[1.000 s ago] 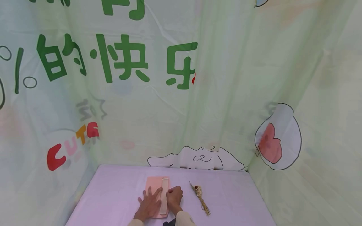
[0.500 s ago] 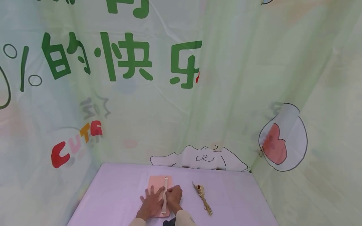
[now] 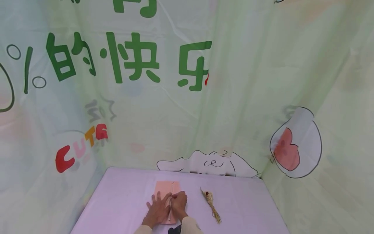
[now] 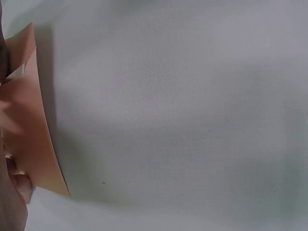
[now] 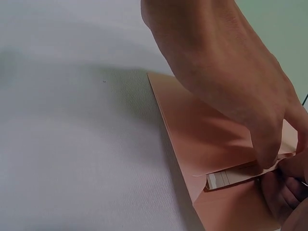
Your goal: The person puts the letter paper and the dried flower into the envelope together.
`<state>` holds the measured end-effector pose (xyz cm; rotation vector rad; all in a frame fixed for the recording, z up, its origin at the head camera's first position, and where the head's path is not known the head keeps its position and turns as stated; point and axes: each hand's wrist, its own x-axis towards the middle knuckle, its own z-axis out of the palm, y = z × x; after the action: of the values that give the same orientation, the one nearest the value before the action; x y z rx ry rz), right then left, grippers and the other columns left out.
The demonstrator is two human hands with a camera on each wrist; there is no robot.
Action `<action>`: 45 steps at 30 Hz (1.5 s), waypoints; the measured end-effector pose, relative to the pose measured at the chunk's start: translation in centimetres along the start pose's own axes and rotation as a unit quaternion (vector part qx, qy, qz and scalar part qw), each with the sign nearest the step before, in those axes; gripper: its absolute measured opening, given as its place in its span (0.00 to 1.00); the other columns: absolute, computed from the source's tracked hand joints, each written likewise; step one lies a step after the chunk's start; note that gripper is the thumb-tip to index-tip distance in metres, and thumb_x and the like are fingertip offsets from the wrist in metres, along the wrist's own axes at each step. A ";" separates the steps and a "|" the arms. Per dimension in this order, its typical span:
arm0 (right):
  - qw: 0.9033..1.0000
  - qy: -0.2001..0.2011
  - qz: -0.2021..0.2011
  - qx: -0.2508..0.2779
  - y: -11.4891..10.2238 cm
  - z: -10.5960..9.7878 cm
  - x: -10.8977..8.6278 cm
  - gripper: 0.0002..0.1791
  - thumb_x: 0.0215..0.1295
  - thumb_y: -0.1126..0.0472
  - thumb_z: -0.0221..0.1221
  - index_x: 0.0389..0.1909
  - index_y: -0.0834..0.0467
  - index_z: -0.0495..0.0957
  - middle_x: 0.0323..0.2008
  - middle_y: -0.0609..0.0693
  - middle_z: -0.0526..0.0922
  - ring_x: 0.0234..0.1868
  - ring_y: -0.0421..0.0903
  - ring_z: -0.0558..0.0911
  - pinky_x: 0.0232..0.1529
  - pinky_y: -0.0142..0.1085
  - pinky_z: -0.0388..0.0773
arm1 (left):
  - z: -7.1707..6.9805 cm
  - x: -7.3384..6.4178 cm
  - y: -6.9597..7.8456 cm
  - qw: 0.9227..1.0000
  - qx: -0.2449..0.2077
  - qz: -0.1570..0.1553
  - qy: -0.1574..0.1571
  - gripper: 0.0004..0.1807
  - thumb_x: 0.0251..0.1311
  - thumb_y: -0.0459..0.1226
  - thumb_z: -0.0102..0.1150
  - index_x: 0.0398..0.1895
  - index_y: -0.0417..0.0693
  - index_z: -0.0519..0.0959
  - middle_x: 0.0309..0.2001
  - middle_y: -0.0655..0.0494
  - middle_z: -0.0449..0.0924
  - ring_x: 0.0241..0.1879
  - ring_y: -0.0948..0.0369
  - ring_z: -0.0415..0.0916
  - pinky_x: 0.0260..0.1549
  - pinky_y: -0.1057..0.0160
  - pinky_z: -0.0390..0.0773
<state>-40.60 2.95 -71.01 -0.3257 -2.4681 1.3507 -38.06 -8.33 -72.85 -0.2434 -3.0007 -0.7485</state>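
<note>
Folded pink paper (image 3: 166,186) lies on the table with its long side running away from me. Down its length runs a pale strip (image 5: 233,177) with printed marks at its near end, set in a gap between two pink panels. My left hand (image 3: 157,209) presses flat on the paper's left part with spread fingers, its thumb right at the strip. My right hand (image 3: 179,202) has curled fingers and pinches the strip's right edge about midway along. In the left wrist view the paper (image 4: 26,130) is slightly raised at its near edge, and only parts of the hands show.
A small bunch of dried flowers (image 3: 211,203) tied at the stems lies right of the paper. A pale lilac cloth (image 3: 242,201) covers the table. Printed curtains (image 3: 233,97) enclose it at the back and both sides. A dark object (image 3: 175,230) sits by the right wrist.
The pale strip, seen broad and flat before, now shows as a thin line, its right edge lifted toward the left. My right hand has shifted slightly left; the left hand stays pressed down.
</note>
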 end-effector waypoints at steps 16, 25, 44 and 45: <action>1.000 -0.016 -0.006 0.020 -0.9 -0.3 -0.1 0.03 0.55 0.75 0.70 0.24 0.70 0.87 0.23 0.59 0.88 0.25 0.52 0.86 0.31 0.47 0.87 | -0.3 0.3 0.0 1.000 0.003 -0.010 -0.023 0.29 0.78 0.51 0.55 0.78 0.60 0.70 0.77 0.25 0.65 0.70 0.21 0.67 0.58 0.10 0.65; 0.999 -0.042 -0.006 0.025 0.1 -0.2 0.2 0.02 0.55 0.75 0.69 0.26 0.69 0.89 0.23 0.59 0.89 0.25 0.50 0.86 0.30 0.44 0.87 | -0.1 0.5 0.2 0.999 -0.008 -0.014 -0.030 0.29 0.78 0.49 0.56 0.79 0.59 0.70 0.78 0.24 0.65 0.72 0.20 0.66 0.59 0.10 0.64; 0.999 0.014 -0.042 -0.006 1.7 -4.4 3.0 0.05 0.62 0.70 0.75 0.38 0.63 0.92 0.27 0.51 0.87 0.28 0.42 0.80 0.32 0.37 0.80 | -1.4 -0.6 1.0 0.999 -0.047 -0.019 -0.002 0.29 0.72 0.42 0.62 0.75 0.59 0.73 0.76 0.22 0.64 0.72 0.20 0.62 0.61 0.09 0.59; 0.998 0.031 -0.044 -0.014 1.8 -4.9 3.3 0.05 0.61 0.69 0.76 0.38 0.62 0.93 0.27 0.50 0.87 0.28 0.41 0.80 0.32 0.37 0.79 | -1.4 -0.6 0.9 0.999 -0.047 -0.020 -0.006 0.29 0.72 0.42 0.61 0.76 0.60 0.72 0.77 0.22 0.63 0.73 0.19 0.61 0.61 0.09 0.58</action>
<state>-41.71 8.82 -69.57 -0.2574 -2.4236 1.2525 -37.36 -8.28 -71.24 -0.1931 -2.9937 -0.8950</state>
